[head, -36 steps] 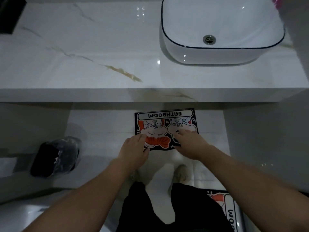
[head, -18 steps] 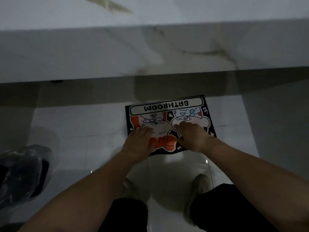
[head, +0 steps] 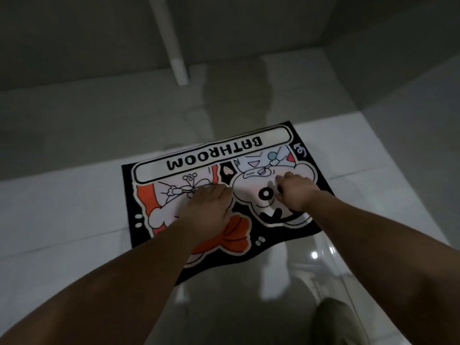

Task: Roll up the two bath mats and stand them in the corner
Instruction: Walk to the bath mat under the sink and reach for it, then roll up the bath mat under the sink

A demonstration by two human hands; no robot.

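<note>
The bath mat [head: 249, 158] lies flat on the pale tiled floor [head: 62, 207] in front of me: black border, cartoon figures in white and orange, and a white banner reading BATHROOM upside down to me. Its long axis runs left to right, slightly skewed, the right end farther off. My left hand [head: 206, 207] presses palm down on it, fingers loosely spread; my right hand [head: 293, 192] rests on it with fingers curled, gripping nothing. A white pipe [head: 171, 46] stands beyond the far edge. Bare floor surrounds the mat.
</note>
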